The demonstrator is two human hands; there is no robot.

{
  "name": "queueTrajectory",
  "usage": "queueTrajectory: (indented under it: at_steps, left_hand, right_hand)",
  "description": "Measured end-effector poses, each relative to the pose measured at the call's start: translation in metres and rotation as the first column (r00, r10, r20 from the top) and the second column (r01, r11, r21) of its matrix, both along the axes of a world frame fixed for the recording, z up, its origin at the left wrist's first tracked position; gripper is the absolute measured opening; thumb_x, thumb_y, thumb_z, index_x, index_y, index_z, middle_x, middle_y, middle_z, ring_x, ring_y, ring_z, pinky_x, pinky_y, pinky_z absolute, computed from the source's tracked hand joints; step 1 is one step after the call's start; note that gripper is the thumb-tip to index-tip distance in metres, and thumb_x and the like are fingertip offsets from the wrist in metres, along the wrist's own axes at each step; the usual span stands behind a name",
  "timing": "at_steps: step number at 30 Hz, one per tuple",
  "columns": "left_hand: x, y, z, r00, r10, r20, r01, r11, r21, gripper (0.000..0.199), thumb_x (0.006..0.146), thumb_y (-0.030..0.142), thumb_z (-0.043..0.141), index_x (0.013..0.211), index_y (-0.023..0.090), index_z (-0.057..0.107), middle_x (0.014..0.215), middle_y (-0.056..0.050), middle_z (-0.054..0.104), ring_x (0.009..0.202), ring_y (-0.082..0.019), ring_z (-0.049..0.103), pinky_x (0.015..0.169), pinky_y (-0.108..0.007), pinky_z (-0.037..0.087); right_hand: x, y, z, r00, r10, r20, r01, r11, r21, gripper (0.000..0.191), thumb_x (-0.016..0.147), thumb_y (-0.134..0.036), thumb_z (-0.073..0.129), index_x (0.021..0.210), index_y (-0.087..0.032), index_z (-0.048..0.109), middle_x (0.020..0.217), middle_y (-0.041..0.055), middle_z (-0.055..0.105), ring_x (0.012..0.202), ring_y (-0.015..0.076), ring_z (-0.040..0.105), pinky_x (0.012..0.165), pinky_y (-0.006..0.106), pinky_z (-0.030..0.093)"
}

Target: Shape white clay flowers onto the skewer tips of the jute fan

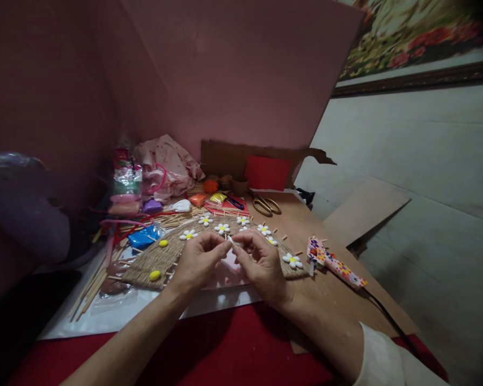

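Note:
My left hand (201, 260) and my right hand (261, 265) meet at the fingertips over the front of the work. Between them they pinch a small bit of white clay (229, 240); its exact shape is mostly hidden by the fingers. Beneath and behind lies a fan-shaped woven twine piece (145, 265) with wooden sticks poking out along its curved edge. White-petalled clay daisies with yellow centres, such as one daisy (292, 260) at the right, sit on it. Two bare yellow clay ovals, the lower yellow oval (155, 275) and the upper yellow oval (163, 243), lie on the left part.
A flower-patterned glue gun (334, 262) lies on brown cardboard (322, 305) at the right, its cord trailing off. Gold-handled scissors (266, 205) rest behind. Blue clay (144, 236), loose sticks (94, 287) and bagged materials (126, 179) crowd the left and back.

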State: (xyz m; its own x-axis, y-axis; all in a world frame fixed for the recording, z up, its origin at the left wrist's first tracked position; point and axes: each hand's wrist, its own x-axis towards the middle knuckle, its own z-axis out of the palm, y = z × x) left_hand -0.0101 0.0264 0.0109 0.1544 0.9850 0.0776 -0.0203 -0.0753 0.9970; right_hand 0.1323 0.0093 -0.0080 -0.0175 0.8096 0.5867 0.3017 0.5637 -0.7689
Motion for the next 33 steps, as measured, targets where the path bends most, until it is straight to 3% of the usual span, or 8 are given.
queueTrajectory:
  at_steps: [8, 12, 15, 18, 21, 26, 29, 33]
  left_hand:
    - [0.001, -0.003, 0.002, 0.995, -0.027, -0.097, 0.025, 0.999, -0.024, 0.02, 0.069, 0.03, 0.067, 0.059, 0.015, 0.059, 0.042, 0.005, 0.049, 0.034, -0.006, 0.038, 0.034, -0.017, 0.025]
    - [-0.001, -0.003, 0.007, 0.986, -0.097, 0.139, 0.111, 0.989, -0.099, 0.024, 0.07, 0.032, 0.068, 0.057, 0.015, 0.057, 0.04, 0.006, 0.046, 0.033, -0.003, 0.033, 0.034, -0.015, 0.023]
    - [-0.003, -0.002, 0.013, 0.914, -0.089, 0.395, 0.14, 0.985, -0.103, 0.023, 0.07, 0.033, 0.069, 0.061, 0.014, 0.058, 0.05, 0.004, 0.052, 0.039, -0.003, 0.04, 0.037, -0.014, 0.029]
    - [-0.003, -0.001, 0.015, 0.869, -0.039, 0.493, 0.127, 0.981, -0.146, 0.024, 0.068, 0.031, 0.073, 0.061, 0.013, 0.057, 0.056, 0.003, 0.055, 0.047, -0.004, 0.047, 0.043, -0.013, 0.036]
    - [-0.004, 0.0, 0.012, 0.878, -0.027, 0.478, 0.122, 0.978, -0.169, 0.022, 0.065, 0.024, 0.076, 0.062, 0.012, 0.057, 0.057, 0.001, 0.058, 0.05, -0.004, 0.05, 0.045, -0.012, 0.038]
    - [-0.006, 0.003, 0.005, 0.888, -0.097, 0.45, 0.179, 0.973, -0.145, 0.02, 0.066, 0.021, 0.075, 0.077, 0.011, 0.063, 0.072, -0.005, 0.068, 0.053, -0.007, 0.057, 0.048, -0.015, 0.044]
    - [-0.005, 0.003, 0.002, 0.891, -0.133, 0.435, 0.206, 0.97, -0.127, 0.022, 0.067, 0.025, 0.074, 0.079, 0.01, 0.063, 0.069, -0.005, 0.068, 0.045, -0.007, 0.055, 0.04, -0.015, 0.04]
    - [-0.003, 0.0, 0.004, 0.896, -0.097, 0.433, 0.186, 0.968, -0.168, 0.026, 0.071, 0.034, 0.07, 0.077, 0.01, 0.063, 0.062, -0.004, 0.066, 0.037, -0.005, 0.05, 0.033, -0.014, 0.033]
  right_hand:
    - [-0.001, 0.0, 0.002, 0.997, -0.05, 0.065, 0.046, 0.997, 0.069, 0.012, 0.078, -0.012, 0.054, 0.084, -0.019, 0.06, 0.082, 0.0029, 0.057, 0.073, 0.0147, 0.055, 0.065, 0.027, 0.047]
    - [0.002, 0.007, -0.003, 0.994, -0.087, -0.062, 0.077, 0.987, -0.141, 0.008, 0.078, -0.018, 0.055, 0.085, -0.018, 0.058, 0.068, -0.0009, 0.054, 0.056, 0.0113, 0.053, 0.049, 0.022, 0.046]
    - [0.004, 0.012, -0.004, 0.97, -0.069, -0.233, 0.004, 0.963, -0.27, 0.013, 0.08, -0.026, 0.056, 0.089, -0.018, 0.054, 0.062, -0.004, 0.051, 0.047, 0.0094, 0.052, 0.038, 0.019, 0.042]
    - [0.003, 0.011, -0.003, 0.948, 0.011, -0.319, -0.11, 0.95, -0.293, 0.022, 0.082, -0.035, 0.055, 0.094, -0.018, 0.054, 0.065, -0.0035, 0.051, 0.049, 0.0094, 0.053, 0.034, 0.017, 0.04]
    - [0.002, 0.009, -0.002, 0.937, 0.072, -0.343, -0.183, 0.936, -0.302, 0.026, 0.081, -0.04, 0.056, 0.094, -0.017, 0.054, 0.064, -0.0039, 0.05, 0.047, 0.0079, 0.049, 0.033, 0.017, 0.039]
    - [0.0, 0.01, -0.001, 0.919, 0.014, -0.394, -0.122, 0.961, -0.249, 0.02, 0.076, -0.031, 0.065, 0.082, -0.017, 0.053, 0.064, -0.0055, 0.048, 0.046, 0.0043, 0.043, 0.039, 0.016, 0.037]
    - [0.0, 0.011, -0.001, 0.915, 0.019, -0.402, -0.13, 0.96, -0.25, 0.018, 0.08, -0.029, 0.06, 0.093, -0.018, 0.055, 0.069, -0.004, 0.052, 0.047, 0.0051, 0.045, 0.041, 0.017, 0.039]
    - [0.001, 0.009, 0.0, 0.94, 0.037, -0.34, -0.127, 0.961, -0.245, 0.024, 0.086, -0.033, 0.051, 0.101, -0.017, 0.061, 0.06, -0.0044, 0.049, 0.046, 0.0061, 0.045, 0.042, 0.019, 0.04]
